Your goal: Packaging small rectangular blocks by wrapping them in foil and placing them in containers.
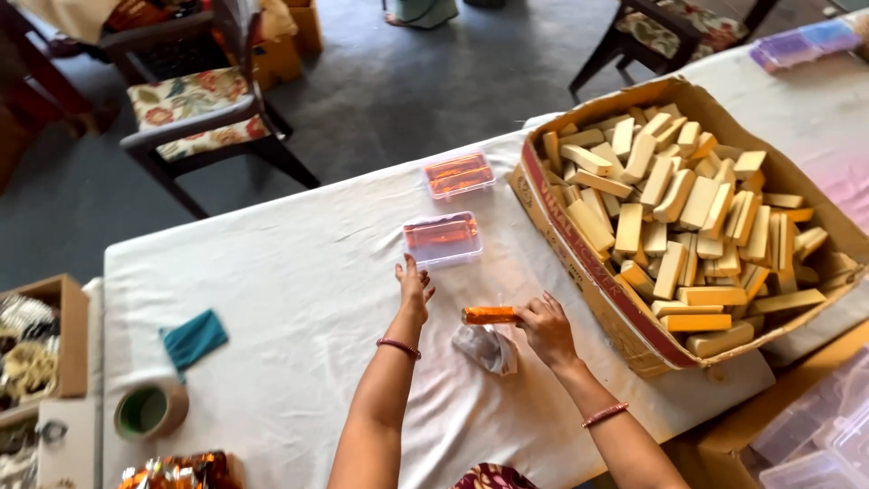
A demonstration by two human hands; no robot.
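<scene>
My right hand (545,328) grips one end of an orange foil-wrapped bar (490,315) just above the white table cloth (290,299). My left hand (414,285) reaches forward with fingers spread, its tips close to a clear plastic box (442,239) that holds orange wrapped pieces. A second clear box (460,174) of the same kind lies farther back. A crumpled clear wrapper (486,349) rests on the cloth below the bar.
A large cardboard box (593,263) full of pale yellow bars stands at the right. A tape roll (150,409) and a teal cloth (194,339) lie at the left, with shiny foil (181,471) at the near edge. Chairs (195,113) stand beyond the table.
</scene>
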